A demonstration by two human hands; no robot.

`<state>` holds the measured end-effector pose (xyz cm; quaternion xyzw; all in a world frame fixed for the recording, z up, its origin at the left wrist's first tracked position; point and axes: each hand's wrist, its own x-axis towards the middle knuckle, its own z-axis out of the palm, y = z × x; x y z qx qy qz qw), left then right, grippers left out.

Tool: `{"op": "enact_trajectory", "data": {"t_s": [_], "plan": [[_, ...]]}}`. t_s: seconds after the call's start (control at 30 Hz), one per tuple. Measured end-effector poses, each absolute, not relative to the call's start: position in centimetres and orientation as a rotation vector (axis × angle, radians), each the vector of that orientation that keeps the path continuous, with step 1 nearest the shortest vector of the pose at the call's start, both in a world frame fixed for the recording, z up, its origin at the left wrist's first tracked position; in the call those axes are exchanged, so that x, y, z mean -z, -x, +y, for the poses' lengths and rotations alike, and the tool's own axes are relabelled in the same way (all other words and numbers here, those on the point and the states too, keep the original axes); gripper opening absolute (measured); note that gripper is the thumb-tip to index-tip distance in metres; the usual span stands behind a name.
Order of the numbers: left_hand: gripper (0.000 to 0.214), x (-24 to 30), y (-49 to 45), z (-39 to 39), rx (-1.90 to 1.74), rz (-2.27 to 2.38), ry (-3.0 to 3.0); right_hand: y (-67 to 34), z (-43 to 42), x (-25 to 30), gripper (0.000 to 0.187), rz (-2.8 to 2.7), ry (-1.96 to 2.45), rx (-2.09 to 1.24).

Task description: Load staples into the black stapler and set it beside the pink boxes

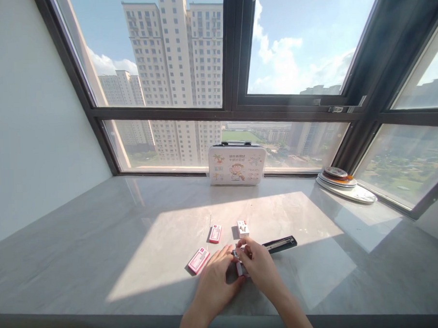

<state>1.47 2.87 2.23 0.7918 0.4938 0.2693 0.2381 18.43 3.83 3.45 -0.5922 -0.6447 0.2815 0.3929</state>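
Observation:
My left hand (216, 279) and my right hand (258, 266) meet over the stone sill (81, 257), fingers pinched together on a small boxy item (239, 267) that is mostly hidden. A black stapler (280, 244) lies just right of the right hand's fingertips and seems to reach under them. A red and white staple box (198, 259) lies left of my left hand. Another red box (215, 233) and a small white box (242, 228) sit a little farther back.
A white carry case with cartoon prints (237, 164) stands against the window. A stack of round plates or discs (343, 182) rests at the back right corner. The white wall (28, 119) bounds the sill on the left.

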Motion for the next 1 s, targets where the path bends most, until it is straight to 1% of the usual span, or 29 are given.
{"op": "enact_trajectory", "data": {"t_s": [0.1,0.2,0.3,0.43,0.53,0.57,0.63,0.7,0.77,0.9,1.0], "plan": [[0.034,-1.8,-1.3,3.1,-0.73,1.356,-2.14,-19.5,3.3,-4.6,0.016,-1.802,1.507,-0.651],[0.032,-1.6,-1.3,3.2,-0.752,1.352,-2.144,-20.8,2.4,-5.1,0.01,-1.989,1.547,-0.609],[0.03,-1.5,-1.3,3.2,-0.773,1.335,-2.158,-21.3,1.7,-5.1,0.011,-2.098,1.573,-0.601],[0.03,-1.6,-1.1,2.9,-0.806,1.314,-2.164,-21.4,1.0,-5.3,0.013,-2.106,1.539,-0.683],[0.033,-2.0,-0.7,2.5,-0.852,1.331,-2.162,-22.7,0.7,-5.0,0.009,-2.006,1.561,-0.671],[0.029,-2.2,-0.6,2.3,-0.871,1.359,-2.158,-23.4,0.6,-4.7,0.011,-1.954,1.597,-0.65],[0.013,-2.5,-0.7,2.1,-0.867,1.46,-2.147,-25.2,0.5,-3.7,0.025,-1.861,1.703,-0.606],[0.031,-2.6,-1.2,1.9,-0.788,1.576,-2.173,-26.6,0.4,-2.6,0.037,-1.825,1.8,-0.578],[0.042,-2.7,-2.1,1.7,-0.702,1.637,-2.247,-26.8,0.2,-1.7,0.044,-1.85,1.847,-0.558],[0.043,-2.4,-4.4,1.4,-0.648,1.644,-2.331,-24.8,-0.2,-0.9,0.044,-1.881,1.869,-0.463],[0.04,-2.5,-5.2,1.1,-0.666,1.699,-2.283,-24.9,-0.4,-0.7,0.046,-1.857,1.871,-0.507]]}}
